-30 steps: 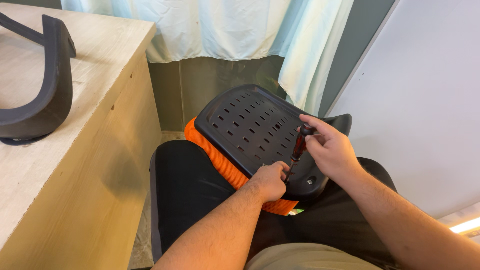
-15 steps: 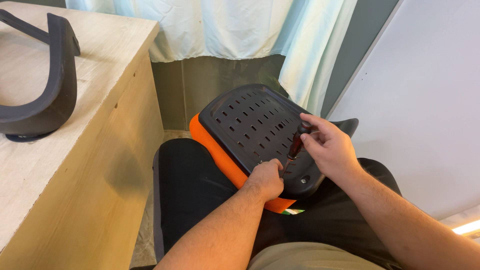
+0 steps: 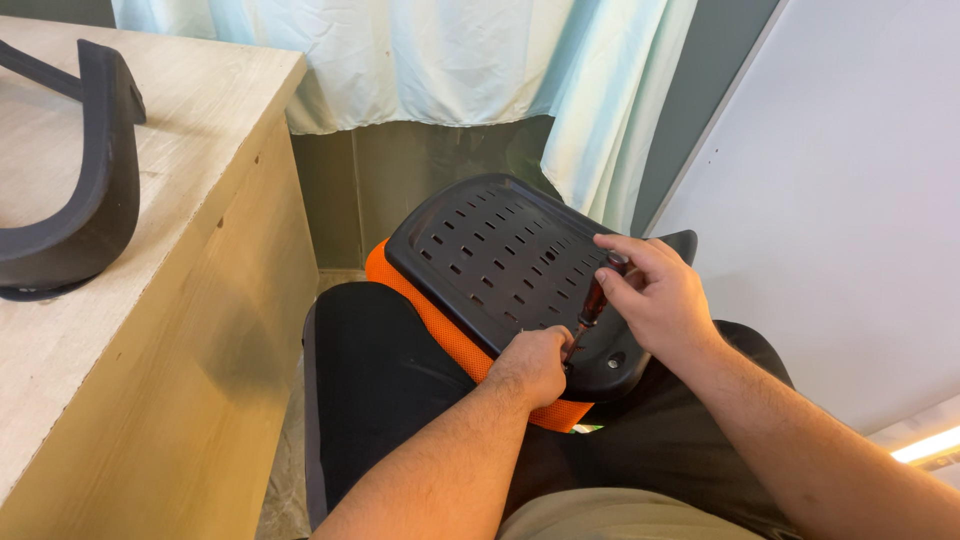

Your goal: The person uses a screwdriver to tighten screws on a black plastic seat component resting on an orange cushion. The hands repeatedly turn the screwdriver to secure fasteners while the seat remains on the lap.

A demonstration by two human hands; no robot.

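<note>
A: Location of the screwdriver (image 3: 592, 305)?

B: Upright on the near edge of the black perforated seat panel (image 3: 490, 260), which lies on an orange cushion (image 3: 440, 325).

A: Grip status?

B: Right hand (image 3: 655, 295) closed around the screwdriver handle; left hand (image 3: 530, 365) pinched at its tip, against the panel.

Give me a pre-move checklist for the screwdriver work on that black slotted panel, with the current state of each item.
1. Right hand grips the screwdriver handle: ok.
2. Left hand steadies the tip at the black slotted panel: ok.
3. Tip seated in a screw head: cannot tell, the left hand's fingers hide it.
4. Screwdriver square to the panel: cannot tell, it appears tilted.
5. Panel supported on the orange cushion over the black seat: ok.
6. Curved black part on the wooden table well away from both hands: ok.
</note>
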